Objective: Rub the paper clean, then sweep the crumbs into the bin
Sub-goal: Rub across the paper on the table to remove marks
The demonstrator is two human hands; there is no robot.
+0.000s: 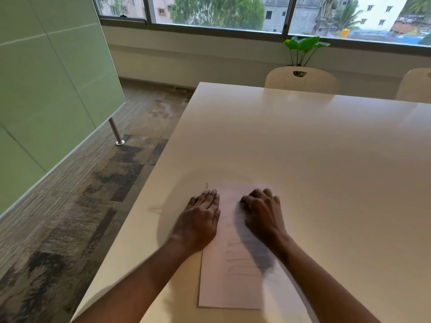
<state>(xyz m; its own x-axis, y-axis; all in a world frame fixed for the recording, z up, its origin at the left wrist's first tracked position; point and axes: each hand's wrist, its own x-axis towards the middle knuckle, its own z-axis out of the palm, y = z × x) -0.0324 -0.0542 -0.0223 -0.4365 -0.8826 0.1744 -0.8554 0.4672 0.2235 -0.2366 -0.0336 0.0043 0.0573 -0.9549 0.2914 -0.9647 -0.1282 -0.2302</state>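
Pinned the paper (233, 287) flat at the near left of the counter (303, 148) under the straight-fingered left hand (200, 220); curled the right hand (261, 210) on it just beside, contents hidden. Judged thin, light, crease-prone: best pressed flat beside the rubbing

Blurred right hand (262, 214); illegible paper (233, 287) marks

Office meeting room by the look: long pale table (303, 141) at right, perforated white chairs (300, 79) at its far edge, green glass partition (46, 78) on a metal post (115, 131) at upper left, patterned carpet tiles (93, 183) lower left, strip windows (219, 10) along the top, leafy plant (304, 46) beneath.
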